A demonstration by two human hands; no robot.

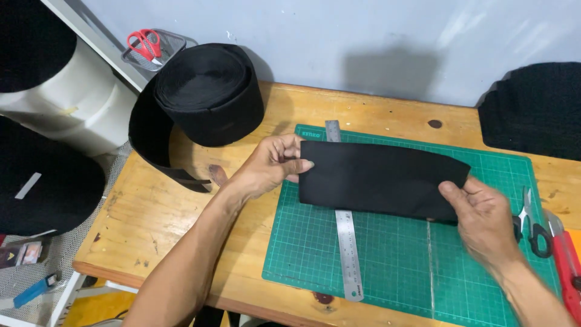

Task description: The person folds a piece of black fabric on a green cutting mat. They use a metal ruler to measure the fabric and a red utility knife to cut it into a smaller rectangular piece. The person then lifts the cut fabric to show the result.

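In the head view we hold a black fabric strip (381, 178) stretched between our two hands over the middle of the frame, just above a green cutting mat (399, 260) that lies on the wooden tabletop (157, 224). Our left hand (269, 165), left of centre, pinches the strip's left end, thumb on top and fingers curled behind it. Our right hand (484, 218), in the lower right, grips the strip's lower right edge with the thumb pressed on the cloth. The strip's right end tapers to a slanted edge. A steel ruler (348, 254) lies upright in the frame on the mat, running under the strip, its top end showing above the fabric and its longer part below. At the upper left of the tabletop sits a large roll of black fabric (209, 91), with a loose tail curling down to its left. Behind it, in the upper left corner, red-handled scissors (144, 43) lie in a small wire basket (172, 41). At the right edge, just beside our right hand, we see black-handled scissors (529, 221) and a red utility knife (566, 260) on the mat's border. A dark cloth heap (535, 109) fills the upper right.
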